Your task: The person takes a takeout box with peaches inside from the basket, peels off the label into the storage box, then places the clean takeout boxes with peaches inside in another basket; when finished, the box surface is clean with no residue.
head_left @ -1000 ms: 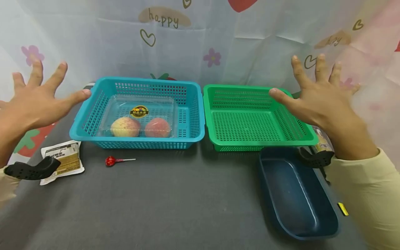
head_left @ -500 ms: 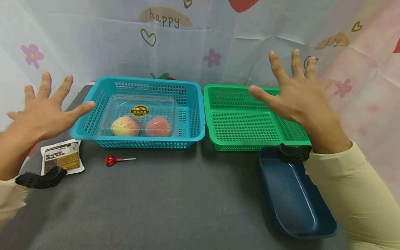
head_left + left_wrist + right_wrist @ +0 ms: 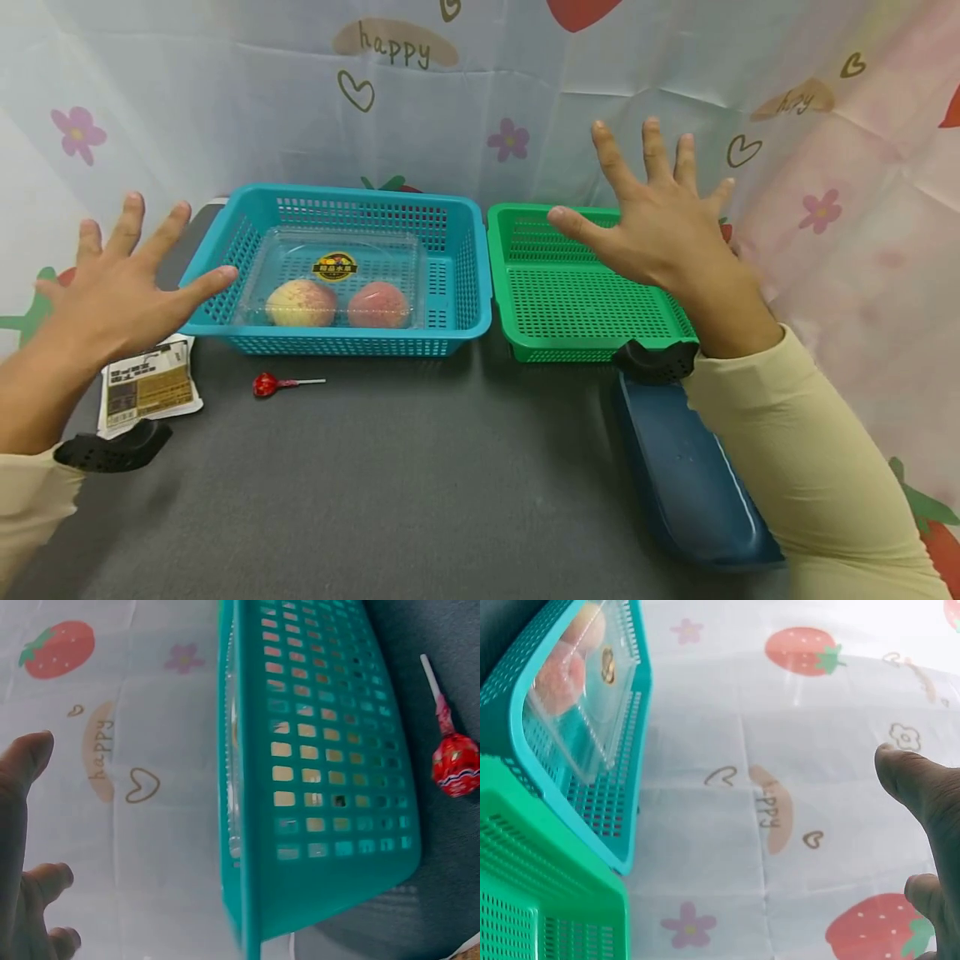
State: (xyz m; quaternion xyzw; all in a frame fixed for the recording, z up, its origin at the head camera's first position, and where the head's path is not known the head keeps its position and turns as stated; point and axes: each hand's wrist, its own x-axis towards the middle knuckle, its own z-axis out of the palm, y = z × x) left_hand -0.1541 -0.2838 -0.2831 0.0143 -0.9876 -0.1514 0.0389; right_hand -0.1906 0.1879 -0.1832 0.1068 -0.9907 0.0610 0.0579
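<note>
My left hand [image 3: 123,287], fingers spread and holding nothing, is raised at the left end of the blue basket [image 3: 352,342]. In that basket lies a clear plastic box [image 3: 285,246] with two peaches, one yellowish peach [image 3: 302,303] and one pink peach [image 3: 378,306]. With fingers likewise spread, my right hand [image 3: 660,225] hovers empty over the green basket [image 3: 585,308], hiding its right part. A red lollipop [image 3: 266,384] lies on the table in front of the blue basket; the left wrist view shows this lollipop [image 3: 455,761] close up.
A white and gold packet [image 3: 153,379] lies left, partly behind my left hand. The dark blue bin [image 3: 682,475] at the right is partly covered by my right sleeve [image 3: 802,450]. Behind the baskets hangs a printed curtain [image 3: 300,125]. The table [image 3: 420,475] is grey.
My right hand has moved left, from the green basket's right end to above its middle. My left hand has come slightly right and lower. The baskets, box and lollipop stay put.
</note>
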